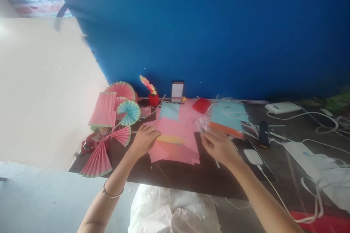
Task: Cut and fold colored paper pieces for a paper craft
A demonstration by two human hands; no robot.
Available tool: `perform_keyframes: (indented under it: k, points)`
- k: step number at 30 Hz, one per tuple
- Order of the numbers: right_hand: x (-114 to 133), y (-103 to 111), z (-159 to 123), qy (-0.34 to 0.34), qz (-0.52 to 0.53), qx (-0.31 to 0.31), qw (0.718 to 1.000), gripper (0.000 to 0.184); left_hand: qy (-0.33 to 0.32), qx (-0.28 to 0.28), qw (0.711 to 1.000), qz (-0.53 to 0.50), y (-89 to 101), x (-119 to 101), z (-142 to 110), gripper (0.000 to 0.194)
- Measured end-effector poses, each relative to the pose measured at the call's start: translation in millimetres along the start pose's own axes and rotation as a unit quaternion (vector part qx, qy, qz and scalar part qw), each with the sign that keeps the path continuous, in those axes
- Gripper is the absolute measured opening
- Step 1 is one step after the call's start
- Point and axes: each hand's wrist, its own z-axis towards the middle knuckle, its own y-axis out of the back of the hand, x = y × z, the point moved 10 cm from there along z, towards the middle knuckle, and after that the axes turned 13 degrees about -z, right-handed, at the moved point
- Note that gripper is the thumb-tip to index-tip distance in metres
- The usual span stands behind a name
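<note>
My left hand is closed on the left end of a narrow yellow-orange paper strip, which lies over pink paper sheets. To the right of the sheets is my right hand, its fingers curled together. A thin white strip and crumpled clear plastic are near its fingertips; whether it holds anything is hidden. Beyond it lie light blue sheets with an orange edge strip. A red paper piece rests on pink paper behind the hands.
Folded pink paper fans and a blue pleated rosette stand at left. A red pot and a phone are at the back. On the right are a black tablet, white cables, and a power strip.
</note>
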Motion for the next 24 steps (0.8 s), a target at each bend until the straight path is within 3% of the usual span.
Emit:
perform_keyframes:
  k: [5, 8, 15, 24]
  points:
    - [38.5, -18.5, 15.5, 0.017, 0.052, 0.032, 0.998, 0.024, -0.006, 0.022, 1.000, -0.015, -10.1, -10.7, 7.4, 0.016]
    - [47.6, -27.6, 25.0, 0.005, 0.067, 0.046, 0.997, 0.021, -0.001, 0.013, 0.998, -0.055, -10.3, -14.2, 10.5, 0.017]
    - [42.8, -27.3, 34.2, 0.003, 0.190, 0.113, 0.975, 0.023, 0.000, 0.019, 0.979, -0.203, -9.7, -18.2, 20.0, 0.017]
    - [28.3, -25.4, 32.9, -0.046, 0.256, 0.138, 0.956, 0.022, 0.081, 0.042, 0.929, -0.359, -19.6, -7.2, 17.8, 0.015]
